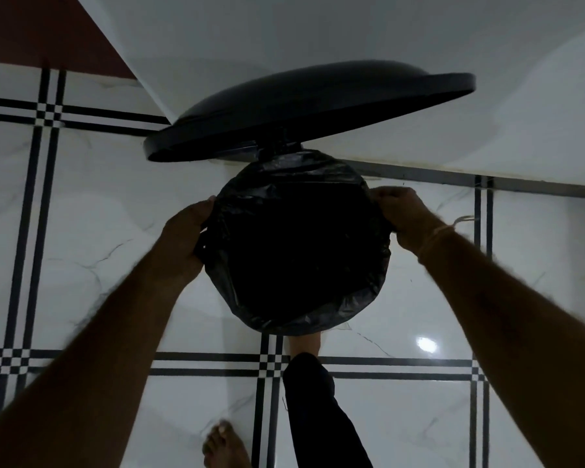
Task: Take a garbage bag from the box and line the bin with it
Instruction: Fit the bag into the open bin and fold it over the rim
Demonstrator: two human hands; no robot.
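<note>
A round bin stands on the floor below me, its mouth covered by a black garbage bag (pixel 294 309) folded over the rim. The bin's black lid (pixel 304 109) is tilted up at the back. My left hand (pixel 186 234) grips the bag's edge on the left side of the rim. On the right side, my right hand (pixel 402 214) pinches the bag's edge. The bin's own wall is hidden under the plastic. The box of bags is not in view.
The floor (pixel 98 231) is glossy white tile with black double lines. A white wall (pixel 419 45) rises just behind the bin. One foot (pixel 304 344) is at the bin's base, below a dark trouser leg (pixel 318 407). The other foot (pixel 225 447) rests nearer me.
</note>
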